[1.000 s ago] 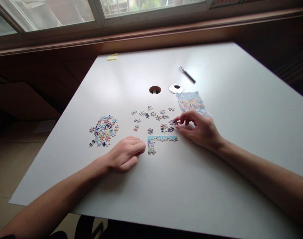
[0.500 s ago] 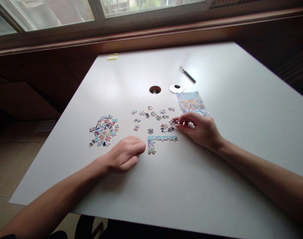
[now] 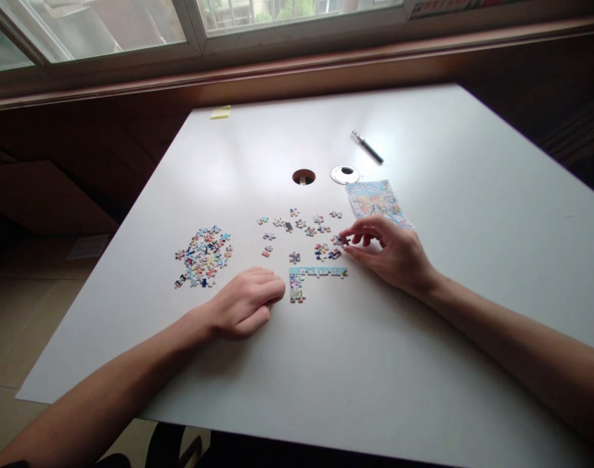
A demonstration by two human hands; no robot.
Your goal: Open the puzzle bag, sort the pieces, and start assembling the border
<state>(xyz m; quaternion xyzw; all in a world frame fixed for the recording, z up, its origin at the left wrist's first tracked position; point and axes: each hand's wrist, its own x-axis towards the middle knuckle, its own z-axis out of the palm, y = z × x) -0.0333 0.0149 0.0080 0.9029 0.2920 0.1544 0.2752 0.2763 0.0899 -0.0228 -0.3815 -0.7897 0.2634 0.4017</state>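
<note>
My left hand [image 3: 248, 302] rests on the table in a loose fist, just left of the joined puzzle section [image 3: 321, 272]; the inside of the fist is hidden. That section forms a corner, with a light blue strip along the top and a short column down its left side. Above its right end, my right hand [image 3: 392, 253] pinches a small puzzle piece [image 3: 344, 240] between thumb and index finger, close to the table. Loose puzzle pieces [image 3: 310, 231] lie spread out beyond the section. A denser pile of puzzle pieces [image 3: 204, 257] lies to the left.
A colourful picture sheet [image 3: 377, 200] lies just beyond my right hand. Farther back are a round cable hole [image 3: 303, 177], its metal cover ring [image 3: 344, 175], a dark pen [image 3: 368, 147] and a yellow sticky note [image 3: 220, 112]. The white table [image 3: 375, 377] stands beside a window.
My right thumb and index finger have shifted slightly around the puzzle piece, which shows a little more between them. My left hand has stayed in place.
</note>
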